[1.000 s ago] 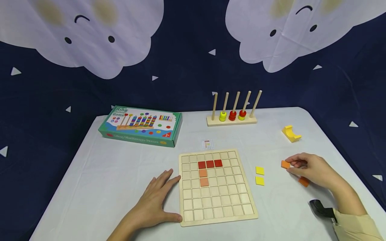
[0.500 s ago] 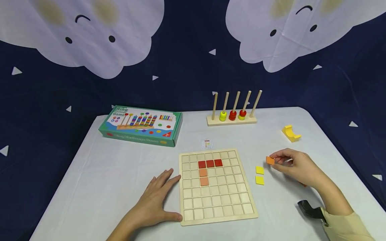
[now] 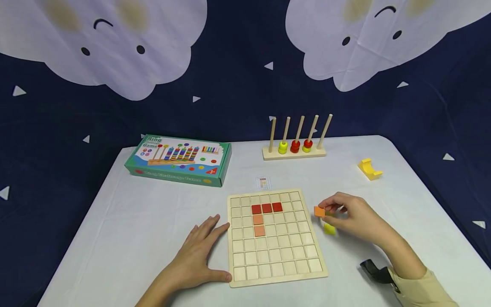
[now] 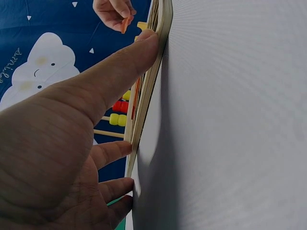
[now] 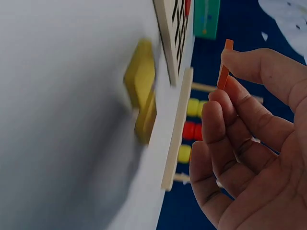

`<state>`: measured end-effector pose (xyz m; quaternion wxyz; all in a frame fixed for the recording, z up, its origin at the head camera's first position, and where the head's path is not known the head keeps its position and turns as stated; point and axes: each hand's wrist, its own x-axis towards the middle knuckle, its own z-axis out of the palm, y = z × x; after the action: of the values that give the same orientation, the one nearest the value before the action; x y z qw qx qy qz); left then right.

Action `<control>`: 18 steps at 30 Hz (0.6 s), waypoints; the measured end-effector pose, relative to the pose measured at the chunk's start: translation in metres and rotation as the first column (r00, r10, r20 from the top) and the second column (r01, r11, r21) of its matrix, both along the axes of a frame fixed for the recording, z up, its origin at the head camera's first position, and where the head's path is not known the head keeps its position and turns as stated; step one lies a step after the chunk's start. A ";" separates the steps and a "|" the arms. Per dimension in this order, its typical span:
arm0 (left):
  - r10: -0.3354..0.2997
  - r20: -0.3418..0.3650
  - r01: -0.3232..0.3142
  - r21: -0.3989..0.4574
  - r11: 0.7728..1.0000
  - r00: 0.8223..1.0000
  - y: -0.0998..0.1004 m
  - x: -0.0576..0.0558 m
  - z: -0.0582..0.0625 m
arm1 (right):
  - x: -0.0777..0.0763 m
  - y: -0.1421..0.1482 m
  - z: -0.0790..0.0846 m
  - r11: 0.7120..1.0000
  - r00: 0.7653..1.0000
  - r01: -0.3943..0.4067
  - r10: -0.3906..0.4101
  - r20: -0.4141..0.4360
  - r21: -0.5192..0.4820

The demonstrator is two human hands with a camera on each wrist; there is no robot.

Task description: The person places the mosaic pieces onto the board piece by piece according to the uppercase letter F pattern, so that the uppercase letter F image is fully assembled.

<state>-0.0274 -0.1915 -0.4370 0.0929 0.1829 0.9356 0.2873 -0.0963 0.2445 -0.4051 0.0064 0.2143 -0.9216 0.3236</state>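
Observation:
My right hand (image 3: 354,215) pinches a square orange tile (image 3: 319,212) between thumb and fingertips, just off the right side of a wooden grid board (image 3: 284,266). In the right wrist view the orange tile (image 5: 225,64) is seen edge-on, held above the table. Beneath that hand lie two yellow tiles (image 3: 329,229), partly covered by it. My left hand (image 3: 195,256) rests at the board's left side, fingers spread, thumb and fingertips touching its edge. On the board sit three red tiles (image 3: 267,208) in a row, with two orange tiles (image 3: 259,230) below the leftmost.
A small pattern card (image 3: 263,183) lies behind the board. Farther back stand a peg rack (image 3: 294,154) with red and yellow rings and a green game box (image 3: 184,162). A yellow curved block (image 3: 370,169) lies at the right.
My right hand has carried the orange tile leftward from the right side of the table to beside the board, passing over the yellow tiles. The left hand has stayed in place.

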 end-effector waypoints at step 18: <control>-0.006 -0.001 0.006 0.001 1.000 1.000 -0.001 0.000 -0.002 | 0.002 -0.045 -0.004 0.991 0.988 -0.133 0.130 0.079 0.025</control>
<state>-0.0274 -0.1922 -0.4386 0.0934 0.1859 0.9349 0.2875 -0.0947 0.1995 -0.4087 -0.0537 0.2621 -0.9099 0.3171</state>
